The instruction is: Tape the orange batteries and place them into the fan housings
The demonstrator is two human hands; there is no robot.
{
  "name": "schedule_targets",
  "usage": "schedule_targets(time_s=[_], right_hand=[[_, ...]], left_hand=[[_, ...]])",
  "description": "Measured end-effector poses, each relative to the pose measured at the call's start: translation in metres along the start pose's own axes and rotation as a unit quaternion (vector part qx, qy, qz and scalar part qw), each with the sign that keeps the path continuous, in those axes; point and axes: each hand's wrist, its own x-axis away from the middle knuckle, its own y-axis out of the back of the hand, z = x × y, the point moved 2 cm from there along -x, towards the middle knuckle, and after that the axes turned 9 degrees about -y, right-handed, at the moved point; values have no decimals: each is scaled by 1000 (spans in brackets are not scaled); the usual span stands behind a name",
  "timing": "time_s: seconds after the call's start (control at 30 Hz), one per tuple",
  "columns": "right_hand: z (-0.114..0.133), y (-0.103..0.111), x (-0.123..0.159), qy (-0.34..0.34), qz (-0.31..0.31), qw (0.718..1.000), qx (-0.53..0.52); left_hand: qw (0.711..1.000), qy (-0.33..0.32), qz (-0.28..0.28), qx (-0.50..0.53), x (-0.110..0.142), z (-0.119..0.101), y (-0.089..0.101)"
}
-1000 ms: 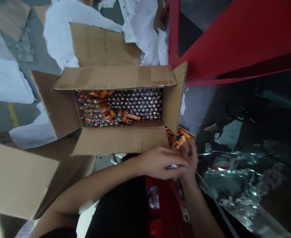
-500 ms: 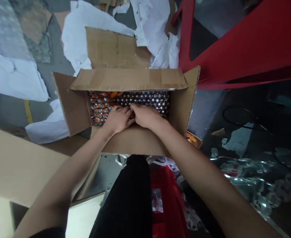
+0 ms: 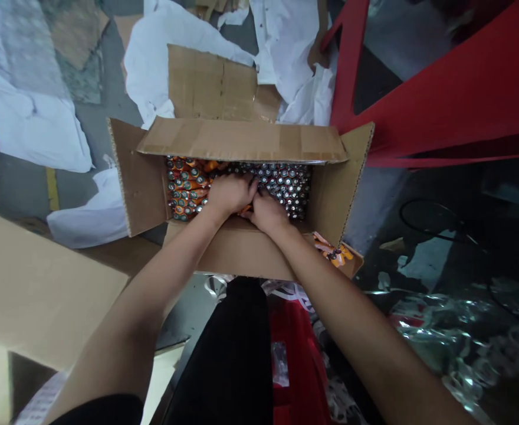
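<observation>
An open cardboard box (image 3: 242,251) stands in front of me with its flaps spread. Packed inside are many small cylinders with round metallic ends, which look like batteries (image 3: 288,183); those on the left have orange sides (image 3: 186,192). Both hands reach into the middle of the box. My left hand (image 3: 230,195) has its fingers curled down among the cylinders. My right hand (image 3: 268,211) is close against it, fingers bent, with a bit of orange showing between the two hands. What the fingertips hold is hidden.
A smaller carton with orange pieces (image 3: 339,255) sits behind the box's right corner. A red plastic frame (image 3: 440,88) fills the upper right. White sheets (image 3: 166,35) and cardboard scraps (image 3: 210,82) cover the floor. A large carton (image 3: 42,289) stands at left, clear plastic (image 3: 436,313) at right.
My left hand has shifted right along the rows, its fingers now more curled. The right hand has moved slightly right and down. The view has shifted a little, showing more of the small carton.
</observation>
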Motion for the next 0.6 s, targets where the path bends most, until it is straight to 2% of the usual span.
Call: schedule_targets(time_s=[0.1, 0.17, 0.27, 0.33, 0.4, 0.5, 0.6], right_hand=[[4, 1, 3, 31, -5, 999, -16], [7, 1, 6, 45, -11, 999, -22], [20, 1, 9, 63, -33, 997, -22], [32, 2, 9, 81, -62, 995, -8], [43, 3, 8, 116, -85, 989, 23], [55, 2, 7, 182, -77, 978, 69], [62, 1, 4, 191, -46, 977, 88]], left_hand=[[999, -6, 1, 48, 6, 4, 2], [993, -27, -31, 107, 19, 9, 6], [975, -34, -158, 155, 49, 23, 16], [959, 3, -252, 132, 73, 39, 19], [949, 47, -295, 102, 92, 55, 13], [956, 96, -262, 87, 104, 67, -10], [967, 125, -206, 83, 98, 63, -30]])
